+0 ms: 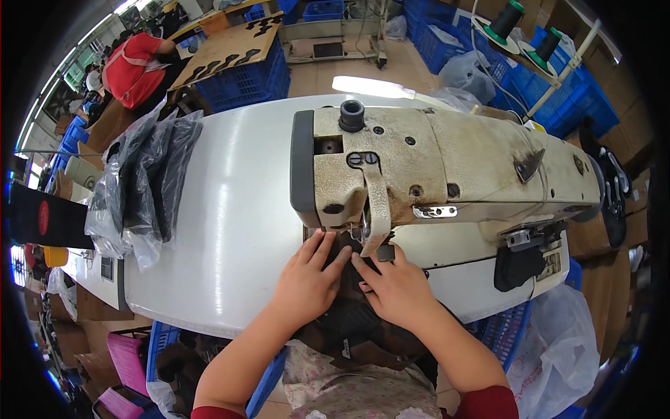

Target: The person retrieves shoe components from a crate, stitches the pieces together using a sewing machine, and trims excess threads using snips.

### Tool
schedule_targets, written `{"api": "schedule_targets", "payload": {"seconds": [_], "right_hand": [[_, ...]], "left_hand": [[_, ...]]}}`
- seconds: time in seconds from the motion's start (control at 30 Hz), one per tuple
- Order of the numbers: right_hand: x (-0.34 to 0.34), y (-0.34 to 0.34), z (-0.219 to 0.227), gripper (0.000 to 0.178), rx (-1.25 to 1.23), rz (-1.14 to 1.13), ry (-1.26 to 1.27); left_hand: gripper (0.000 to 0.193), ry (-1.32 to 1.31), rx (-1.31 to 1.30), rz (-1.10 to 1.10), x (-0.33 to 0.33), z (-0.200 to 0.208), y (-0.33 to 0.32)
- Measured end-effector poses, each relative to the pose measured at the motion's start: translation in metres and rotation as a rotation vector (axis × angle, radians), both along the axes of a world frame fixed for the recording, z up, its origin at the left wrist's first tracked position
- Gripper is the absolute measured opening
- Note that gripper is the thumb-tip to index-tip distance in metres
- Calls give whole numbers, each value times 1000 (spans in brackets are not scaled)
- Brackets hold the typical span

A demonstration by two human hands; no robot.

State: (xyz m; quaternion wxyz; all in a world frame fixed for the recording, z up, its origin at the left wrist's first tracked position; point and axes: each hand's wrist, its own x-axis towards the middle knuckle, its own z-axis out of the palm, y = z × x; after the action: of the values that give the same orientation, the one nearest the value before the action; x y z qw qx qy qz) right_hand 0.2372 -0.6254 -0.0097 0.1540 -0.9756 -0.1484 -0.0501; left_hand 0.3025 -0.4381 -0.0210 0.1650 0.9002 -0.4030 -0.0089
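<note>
A cream sewing machine [419,153] stands in front of me, its needle area partly hidden behind a metal lever. Under it lies a dark fabric piece [349,325], which drapes over the table's near edge onto my lap. My left hand [305,281] lies on the cloth left of the needle, fingers stretched and apart, pressing down. Just right of the needle, my right hand [401,290] has its thumb on top of the cloth and a fingertip curled beneath it. Part of that hand's forefinger is hidden by the lever. The two thumbs nearly meet.
Plastic-wrapped dark pieces [150,178] lie on the white table [230,209] at left. A black cloth scrap [518,267] sits at right. Thread spools [504,22] and blue crates [572,91] stand far right. A co-worker in red [136,70] sits far left.
</note>
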Motion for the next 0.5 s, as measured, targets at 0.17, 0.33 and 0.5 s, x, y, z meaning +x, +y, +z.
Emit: {"api": "schedule_targets", "payload": {"seconds": [0.17,0.33,0.5], "right_hand": [[0,0,0,46,1,1,-18],[-2,-4,-3,43,21,-15,-34],[-11,-11,7,38,24,17,22]], "left_hand": [[51,-95,-57,-6,0,-2,-1],[47,-55,-69,-1,0,-1,0],[44,-28,-111,68,-5,-3,3]]}}
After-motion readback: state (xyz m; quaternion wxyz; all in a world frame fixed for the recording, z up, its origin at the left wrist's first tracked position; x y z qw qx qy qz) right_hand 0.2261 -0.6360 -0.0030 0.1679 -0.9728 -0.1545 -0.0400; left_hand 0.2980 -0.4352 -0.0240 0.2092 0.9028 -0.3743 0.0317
